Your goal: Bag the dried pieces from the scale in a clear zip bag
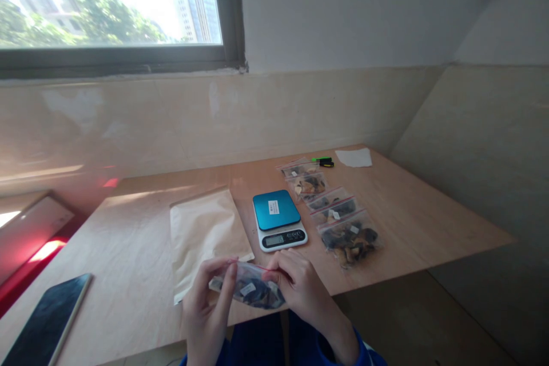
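Between my hands, over the table's front edge, is a clear zip bag (257, 291) with a red seal strip, a small white label and dark dried pieces inside. My left hand (210, 294) pinches its left top corner. Fingers of my right hand (298, 283) are closed on the seal at the right. Just beyond the hands stands a kitchen scale (281, 220) with a blue top plate and a display; nothing lies on the plate. A flat brown paper pouch (210, 229) lies left of the scale, its near part partly behind my left hand.
Several filled zip bags (349, 237) lie in an overlapping row right of the scale. Behind them are green and black-yellow pen-like tools (326, 162) and a white paper sheet (354, 158). A dark phone (49, 320) rests at the table's left front. Walls and a window border the table (412, 217).
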Demonstrator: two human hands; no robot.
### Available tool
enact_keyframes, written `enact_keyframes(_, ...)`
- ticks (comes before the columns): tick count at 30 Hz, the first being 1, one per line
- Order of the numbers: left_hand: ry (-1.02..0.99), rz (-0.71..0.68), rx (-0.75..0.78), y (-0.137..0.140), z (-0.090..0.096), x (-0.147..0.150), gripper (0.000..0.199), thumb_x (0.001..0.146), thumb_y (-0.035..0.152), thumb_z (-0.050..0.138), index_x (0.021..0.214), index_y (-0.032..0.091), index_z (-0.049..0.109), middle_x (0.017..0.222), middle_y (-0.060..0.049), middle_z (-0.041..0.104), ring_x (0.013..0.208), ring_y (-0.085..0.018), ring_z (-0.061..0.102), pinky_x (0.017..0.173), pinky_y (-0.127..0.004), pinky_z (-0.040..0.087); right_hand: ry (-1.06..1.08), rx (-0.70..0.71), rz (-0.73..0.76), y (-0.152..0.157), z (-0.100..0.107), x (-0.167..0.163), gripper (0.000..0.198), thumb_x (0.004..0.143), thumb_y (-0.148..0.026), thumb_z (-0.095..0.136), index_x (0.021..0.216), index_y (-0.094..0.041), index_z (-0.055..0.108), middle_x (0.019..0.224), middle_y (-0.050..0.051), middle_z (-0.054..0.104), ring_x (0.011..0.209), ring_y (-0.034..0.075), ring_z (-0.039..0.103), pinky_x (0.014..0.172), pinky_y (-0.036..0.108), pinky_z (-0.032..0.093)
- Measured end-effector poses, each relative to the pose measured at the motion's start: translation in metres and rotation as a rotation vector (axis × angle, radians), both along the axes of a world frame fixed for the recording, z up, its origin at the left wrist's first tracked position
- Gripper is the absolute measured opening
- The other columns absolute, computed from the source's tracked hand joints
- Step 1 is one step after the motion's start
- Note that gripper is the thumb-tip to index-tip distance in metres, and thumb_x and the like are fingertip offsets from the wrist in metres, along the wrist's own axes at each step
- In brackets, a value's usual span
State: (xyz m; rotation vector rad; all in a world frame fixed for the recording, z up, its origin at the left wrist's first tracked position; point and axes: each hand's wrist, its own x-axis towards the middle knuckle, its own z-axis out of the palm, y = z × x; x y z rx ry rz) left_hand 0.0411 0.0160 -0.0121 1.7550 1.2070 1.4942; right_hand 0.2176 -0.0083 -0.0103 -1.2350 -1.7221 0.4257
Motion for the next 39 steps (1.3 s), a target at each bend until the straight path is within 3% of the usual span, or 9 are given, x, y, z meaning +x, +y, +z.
enact_keyframes(6,-0.025,0.035,0.029,-0.001,-0.002,-0.001,0.009,0.085,0.026,0.064,0.092,0.023,0.067,0.085,0.0,0.07,0.076,-0.012,0.066,0.065,-0.017,0.053,0.037,-0.123,0.039,0.001,0.004,0.002,0.025,0.093,-0.039,0.057,0.08,-0.019,0.065,0.073,0.0,0.067,0.07,0.014,0.06,0.068,0.025,0.04)
enact_keyframes(10,0.014,0.031,0.022,0.001,-0.003,-0.003,0.01,0.084,0.028,0.064,0.091,0.022,0.068,0.085,-0.001,0.071,0.075,-0.013,0.066,0.06,-0.018,0.053,0.014,-0.236,0.074,0.002,0.004,0.005,0.014,0.09,-0.031,0.063,0.083,-0.02,0.067,0.075,0.0,0.068,0.073,0.015,0.062,0.069,0.024,0.041)
enact_keyframes(15,0.033,0.016,-0.005,-0.001,-0.002,-0.003,0.011,0.085,0.029,0.064,0.091,0.021,0.069,0.083,-0.002,0.071,0.075,-0.015,0.066,0.059,-0.02,0.053,-0.006,-0.188,0.046,0.003,-0.005,0.007,0.016,0.09,-0.014,0.061,0.075,-0.019,0.063,0.075,0.0,0.067,0.075,0.015,0.062,0.069,0.024,0.041)
enact_keyframes(22,-0.01,0.046,0.01,-0.001,-0.001,0.0,0.011,0.084,0.029,0.065,0.09,0.022,0.07,0.084,-0.002,0.071,0.076,-0.015,0.067,0.063,-0.021,0.054,0.034,-0.119,0.051,0.003,-0.006,0.008,0.018,0.093,-0.026,0.058,0.078,-0.019,0.064,0.075,0.0,0.068,0.072,0.014,0.061,0.069,0.025,0.041)
enact_keyframes(25,-0.027,0.074,0.01,0.001,-0.001,-0.002,0.011,0.084,0.03,0.065,0.089,0.022,0.07,0.084,-0.001,0.071,0.075,-0.014,0.067,0.064,-0.021,0.054,0.036,-0.172,0.066,0.003,-0.001,0.008,0.017,0.091,-0.035,0.061,0.085,-0.02,0.067,0.077,0.0,0.069,0.073,0.015,0.062,0.07,0.025,0.042)
enact_keyframes(32,-0.029,0.093,0.023,0.002,-0.004,-0.008,0.01,0.084,0.028,0.065,0.091,0.022,0.068,0.085,-0.001,0.071,0.076,-0.014,0.066,0.064,-0.02,0.054,0.027,-0.169,0.072,0.005,-0.003,0.009,0.02,0.091,-0.014,0.057,0.073,-0.019,0.063,0.073,0.0,0.067,0.072,0.014,0.062,0.067,0.023,0.042)
enact_keyframes(39,-0.048,0.07,-0.12,0.006,0.001,-0.005,0.021,0.084,0.04,0.062,0.091,0.02,0.067,0.086,-0.003,0.07,0.076,-0.016,0.067,0.064,-0.023,0.056,0.027,-0.142,0.024,0.004,-0.007,0.01,0.02,0.092,-0.014,0.054,0.074,-0.02,0.06,0.073,-0.001,0.066,0.069,0.013,0.06,0.066,0.023,0.042)
